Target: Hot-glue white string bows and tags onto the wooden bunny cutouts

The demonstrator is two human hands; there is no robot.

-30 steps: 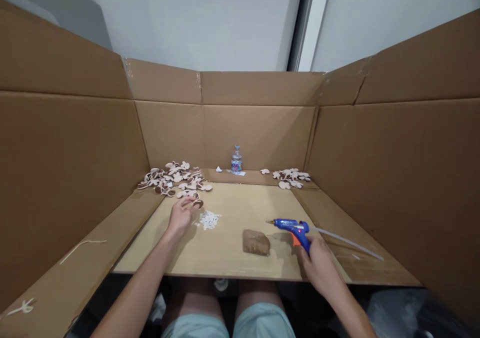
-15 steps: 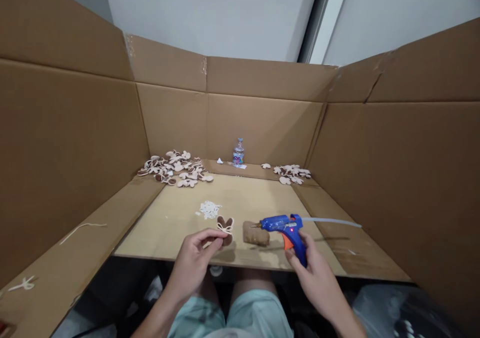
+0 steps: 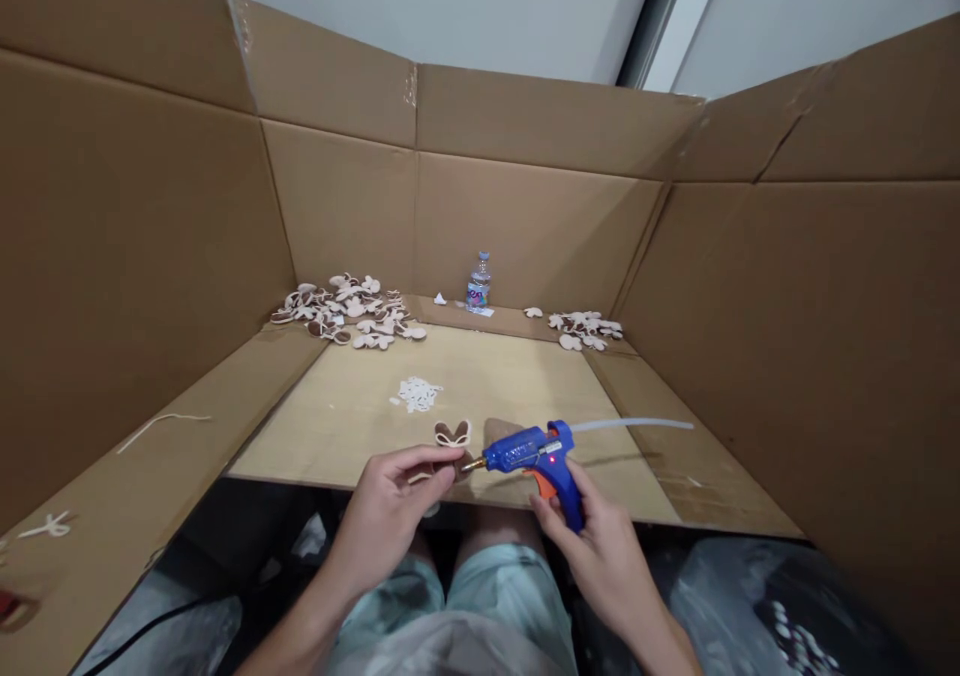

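Between the thumb and fingers of my left hand (image 3: 401,496) is a brown bunny-shaped felt piece (image 3: 452,434) with a cream cord bow across it. My right hand (image 3: 600,526) grips a blue hot glue gun (image 3: 529,451) by its handle, fingers by the orange trigger (image 3: 541,483). The gun's metal nozzle points left and is at the lower part of the felt piece; whether it touches I cannot tell. A clear glue stick (image 3: 630,423) sticks out of the gun's back. Behind the gun, a brown block (image 3: 501,428) is partly hidden.
A heap of small white pieces (image 3: 418,393) lies mid-board. Felt bunny pieces are piled at the back left (image 3: 349,308) and back right (image 3: 585,328). A water bottle (image 3: 478,284) stands at the back. Cardboard walls (image 3: 525,196) enclose the wooden board (image 3: 300,434). Loose cord (image 3: 161,424) lies left.
My right hand has brought the glue gun left, off the brown block, so its nozzle is now at the felt piece. My left hand still holds the felt piece. The view has tilted slightly.
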